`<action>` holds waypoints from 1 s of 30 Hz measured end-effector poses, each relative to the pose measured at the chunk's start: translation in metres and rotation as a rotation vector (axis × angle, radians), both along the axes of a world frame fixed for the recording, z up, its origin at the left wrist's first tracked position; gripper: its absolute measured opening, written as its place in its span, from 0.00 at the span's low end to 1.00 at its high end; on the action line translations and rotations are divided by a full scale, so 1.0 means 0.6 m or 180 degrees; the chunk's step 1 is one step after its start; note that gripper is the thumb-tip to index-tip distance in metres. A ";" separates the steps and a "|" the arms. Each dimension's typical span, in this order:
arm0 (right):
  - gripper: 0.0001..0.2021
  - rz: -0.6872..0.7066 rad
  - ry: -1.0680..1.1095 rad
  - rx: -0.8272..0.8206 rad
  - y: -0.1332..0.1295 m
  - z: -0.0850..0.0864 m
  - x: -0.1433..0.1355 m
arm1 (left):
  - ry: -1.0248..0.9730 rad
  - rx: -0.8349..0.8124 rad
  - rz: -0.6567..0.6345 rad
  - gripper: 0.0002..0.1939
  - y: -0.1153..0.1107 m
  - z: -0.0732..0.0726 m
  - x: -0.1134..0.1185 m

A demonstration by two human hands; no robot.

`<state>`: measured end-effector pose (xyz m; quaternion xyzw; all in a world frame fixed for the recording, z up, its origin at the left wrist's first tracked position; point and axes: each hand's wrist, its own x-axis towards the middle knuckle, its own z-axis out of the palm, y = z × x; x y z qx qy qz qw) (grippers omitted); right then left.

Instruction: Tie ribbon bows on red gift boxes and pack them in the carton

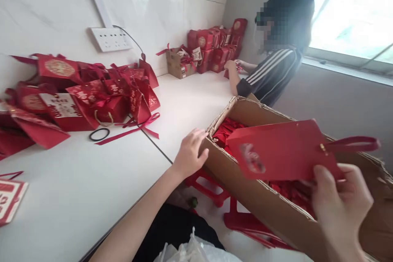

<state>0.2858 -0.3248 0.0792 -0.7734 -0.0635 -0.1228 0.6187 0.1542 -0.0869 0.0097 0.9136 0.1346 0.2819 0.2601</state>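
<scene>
In my right hand (340, 196) is a flat-looking red gift bag (285, 147), pinched between thumb and fingers at its ribbon end. A dark red ribbon loop (353, 144) sticks out to the right from a gold eyelet, and a pale printed patch marks the other end. The bag is over a long open cardboard box (239, 168) holding more red pieces (227, 131). My left hand (192, 153) grips the near left corner of that box, fingers bent at the rim and thumb apart against the outer side.
Red gift boxes (61, 69) crowd the white table (76, 176) along the wall, near a black ring (99, 134) and loose ribbon (129, 131). Another person (276, 61) handles a red item beside stacked red boxes (215, 49). Red stools (245, 217) stand under the cardboard box.
</scene>
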 end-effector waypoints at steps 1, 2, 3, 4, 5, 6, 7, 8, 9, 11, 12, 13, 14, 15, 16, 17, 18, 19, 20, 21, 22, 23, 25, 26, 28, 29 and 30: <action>0.04 0.0018 -0.0026 -0.0517 -0.019 0.010 0.024 | 0.0183 0.0256 -0.0226 0.24 -0.009 -0.011 0.018; 0.05 -0.0013 -0.0022 -0.1025 -0.034 0.018 0.049 | 0.0324 0.0441 -0.0379 0.26 -0.018 -0.020 0.033; 0.07 0.0047 0.0001 -0.1541 -0.045 0.024 0.072 | 0.0421 0.0569 -0.0450 0.27 -0.024 -0.027 0.044; 0.08 0.0163 0.0050 -0.1980 -0.054 0.027 0.094 | 0.0477 0.0648 -0.0460 0.26 -0.028 -0.034 0.052; 0.08 0.0231 0.0056 -0.2402 -0.060 0.027 0.114 | 0.0488 0.0689 -0.0438 0.24 -0.029 -0.040 0.056; 0.08 0.0303 0.0041 -0.2810 -0.065 0.025 0.133 | 0.0459 0.0708 -0.0412 0.21 -0.028 -0.046 0.058; 0.07 0.0316 0.0032 -0.3218 -0.070 0.021 0.149 | 0.0386 0.0725 -0.0397 0.17 -0.026 -0.052 0.058; 0.05 0.0263 0.0049 -0.3650 -0.074 0.017 0.163 | 0.0277 0.0749 -0.0393 0.14 -0.023 -0.058 0.057; 0.03 0.0174 0.0094 -0.4084 -0.079 0.013 0.175 | 0.0140 0.0779 -0.0378 0.12 -0.019 -0.064 0.056; 0.03 0.0033 0.0280 -0.4802 -0.089 0.008 0.191 | -0.0134 0.0848 -0.0282 0.09 -0.016 -0.075 0.053; 0.05 -0.0022 0.0395 -0.5045 -0.095 0.007 0.196 | -0.0238 0.0882 -0.0224 0.07 -0.015 -0.079 0.053; 0.06 -0.0059 0.0495 -0.5203 -0.102 0.007 0.201 | -0.0313 0.0907 -0.0180 0.06 -0.015 -0.082 0.053; 0.07 -0.0064 0.0572 -0.5290 -0.110 0.008 0.205 | -0.0367 0.0925 -0.0157 0.06 -0.016 -0.085 0.054; 0.08 -0.0074 0.0645 -0.5338 -0.119 0.010 0.209 | -0.0417 0.0941 -0.0153 0.06 -0.016 -0.086 0.055; 0.09 -0.0077 0.0729 -0.5372 -0.128 0.011 0.212 | -0.0462 0.0960 -0.0165 0.06 -0.016 -0.087 0.056; 0.09 -0.0064 0.0814 -0.5401 -0.138 0.013 0.216 | -0.0512 0.0982 -0.0182 0.06 -0.016 -0.088 0.057; 0.09 -0.0028 0.0912 -0.5433 -0.147 0.013 0.220 | -0.0553 0.1003 -0.0193 0.06 -0.015 -0.088 0.058; 0.09 0.0026 0.1020 -0.5461 -0.155 0.012 0.223 | -0.0582 0.1022 -0.0203 0.06 -0.013 -0.089 0.059; 0.09 0.0083 0.1146 -0.5474 -0.162 0.009 0.226 | -0.0607 0.1038 -0.0207 0.07 -0.011 -0.089 0.059; 0.10 0.0177 0.1313 -0.5430 -0.167 0.004 0.228 | -0.0623 0.1049 -0.0216 0.07 -0.009 -0.090 0.060; 0.10 0.0324 0.1496 -0.5329 -0.170 -0.004 0.230 | -0.0637 0.1057 -0.0227 0.07 -0.007 -0.091 0.060; 0.11 0.0503 0.1674 -0.5196 -0.171 -0.015 0.231 | -0.0648 0.1062 -0.0237 0.08 -0.005 -0.092 0.061; 0.10 0.0920 0.1949 -0.4917 -0.169 -0.041 0.232 | -0.0671 0.1076 -0.0258 0.08 -0.003 -0.094 0.061; 0.10 0.1132 0.2024 -0.4802 -0.166 -0.056 0.231 | -0.0674 0.1078 -0.0267 0.09 -0.002 -0.094 0.061; 0.07 0.1468 0.2092 -0.4633 -0.159 -0.087 0.230 | -0.0679 0.1073 -0.0276 0.09 -0.003 -0.093 0.061; 0.06 0.1598 0.2155 -0.4532 -0.154 -0.102 0.229 | -0.0674 0.1069 -0.0281 0.10 -0.003 -0.092 0.060; 0.05 0.1707 0.2240 -0.4420 -0.149 -0.116 0.228 | -0.0660 0.1059 -0.0281 0.10 -0.004 -0.091 0.060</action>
